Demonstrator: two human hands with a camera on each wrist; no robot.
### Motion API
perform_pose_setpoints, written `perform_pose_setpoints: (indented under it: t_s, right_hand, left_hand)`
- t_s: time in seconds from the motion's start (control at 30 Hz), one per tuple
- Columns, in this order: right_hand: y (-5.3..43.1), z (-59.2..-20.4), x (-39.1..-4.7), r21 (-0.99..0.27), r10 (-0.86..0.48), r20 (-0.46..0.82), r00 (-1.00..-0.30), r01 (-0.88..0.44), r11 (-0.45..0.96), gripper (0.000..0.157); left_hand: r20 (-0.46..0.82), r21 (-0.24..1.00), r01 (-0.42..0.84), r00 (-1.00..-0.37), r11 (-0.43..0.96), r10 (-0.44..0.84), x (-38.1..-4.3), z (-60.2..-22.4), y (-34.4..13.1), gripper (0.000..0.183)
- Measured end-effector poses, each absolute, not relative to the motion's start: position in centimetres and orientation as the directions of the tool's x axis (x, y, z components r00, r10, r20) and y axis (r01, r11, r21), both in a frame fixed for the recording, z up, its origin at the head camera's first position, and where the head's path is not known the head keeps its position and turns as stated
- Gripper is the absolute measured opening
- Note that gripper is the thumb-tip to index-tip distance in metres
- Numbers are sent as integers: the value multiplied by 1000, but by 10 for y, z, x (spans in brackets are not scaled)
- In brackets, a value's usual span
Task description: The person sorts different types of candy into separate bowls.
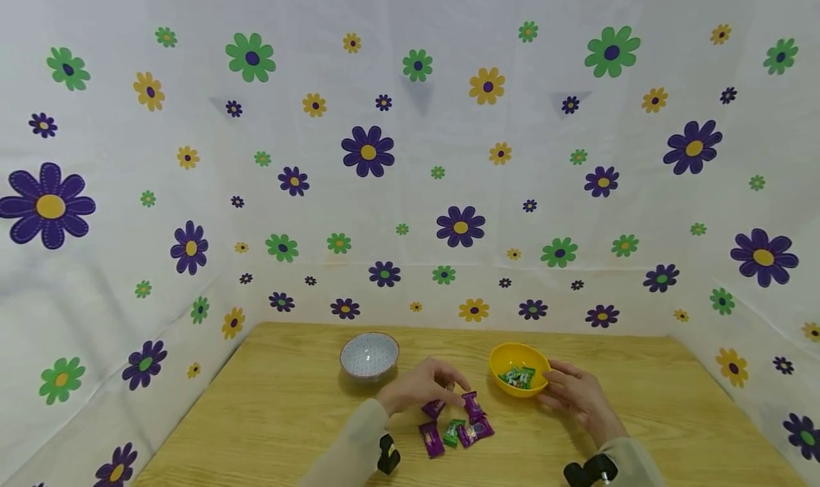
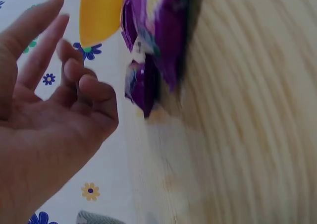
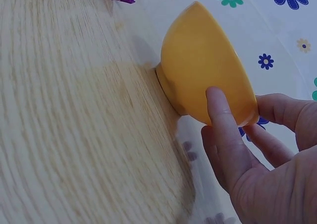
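Observation:
Several purple-wrapped candies [image 1: 432, 439] and one green-wrapped candy [image 1: 453, 433] lie in a loose group on the table. Just over this group is my left hand [image 1: 423, 385]. Its thumb and index finger are extended, the other fingers loosely bent, and nothing shows between them in the left wrist view. Purple wrappers [image 2: 166, 30] lie close beyond the fingers there. My right hand [image 1: 579, 398] holds the right side of a yellow bowl [image 1: 502, 359], fingers and thumb against its wall and rim. Inside that bowl are several green-wrapped candies [image 1: 517, 377].
A pale patterned bowl [image 1: 369, 357] with a reddish rim stands toward the back, left of the candies. The wooden table [image 1: 275, 394] meets a flower-printed white cloth [image 1: 410, 245] at the back and sides.

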State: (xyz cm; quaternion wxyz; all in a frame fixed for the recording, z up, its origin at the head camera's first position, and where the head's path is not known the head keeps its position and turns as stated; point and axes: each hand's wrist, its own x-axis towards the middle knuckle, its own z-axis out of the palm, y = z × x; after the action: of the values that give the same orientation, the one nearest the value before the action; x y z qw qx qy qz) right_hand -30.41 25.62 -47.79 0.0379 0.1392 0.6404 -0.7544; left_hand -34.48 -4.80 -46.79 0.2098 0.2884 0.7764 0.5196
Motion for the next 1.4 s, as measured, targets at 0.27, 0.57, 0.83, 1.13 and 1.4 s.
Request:
perform_pose_setpoints:
  t_s: [0.27, 0.57, 0.83, 1.13, 1.4]
  right_hand:
    - [257, -478, -304, -955, 118, -259, -959, 236, -178, 59]
    - [257, -478, -305, -956, 120, -254, -960, 231, -178, 60]
    - [257, -478, -306, -955, 128, -269, -955, 247, -166, 59]
    - [257, -478, -308, -950, 142, -298, -944, 280, -135, 58]
    - [257, -479, -307, -951, 137, -289, -947, 268, -152, 59]
  left_hand:
    - [-87, 889, 277, -680, 365, 728, -350, -469, -61, 17]
    - [-159, 842, 294, -666, 452, 729, -352, -472, -63, 20]
    - [-228, 806, 314, -618, 502, 753, -355, -473, -60, 21]
    - [-210, 779, 385, -583, 494, 785, -354, -475, -57, 25]
    - [-177, 722, 447, -620, 529, 764, -353, -478, -56, 19]
